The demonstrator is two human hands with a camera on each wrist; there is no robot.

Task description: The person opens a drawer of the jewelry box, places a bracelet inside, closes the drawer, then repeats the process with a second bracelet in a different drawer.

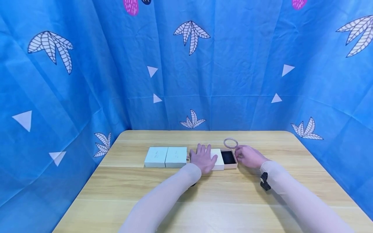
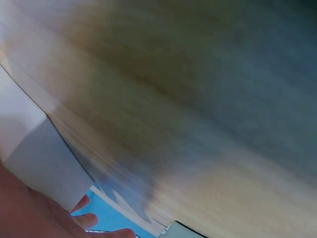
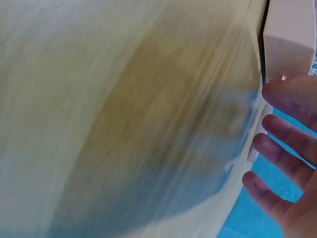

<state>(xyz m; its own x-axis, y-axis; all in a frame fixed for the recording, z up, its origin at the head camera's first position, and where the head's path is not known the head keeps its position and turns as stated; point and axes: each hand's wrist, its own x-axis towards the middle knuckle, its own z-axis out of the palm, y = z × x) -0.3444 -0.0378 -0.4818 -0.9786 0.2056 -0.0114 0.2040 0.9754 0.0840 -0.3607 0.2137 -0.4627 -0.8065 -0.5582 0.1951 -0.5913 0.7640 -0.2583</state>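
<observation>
A white box sleeve (image 1: 217, 159) lies on the table with a pinkish drawer (image 1: 231, 166) pulled partly out of its right side, showing a black lining (image 1: 228, 157). My left hand (image 1: 204, 159) rests on top of the sleeve, palm down with fingers spread. At the drawer's right end is my right hand (image 1: 249, 156). In the right wrist view its thumb meets the end wall by a small pink pull tab (image 3: 283, 77), which it seems to pinch; the other fingers are loosely spread. A pale purple bangle (image 1: 231, 143) lies just behind the drawer.
Two pale blue boxes (image 1: 156, 157) (image 1: 176, 157) sit side by side left of my left hand, with a small tab at the right end. The wooden table (image 1: 218, 207) is bounded by blue patterned curtains (image 1: 186, 74) at the back and sides.
</observation>
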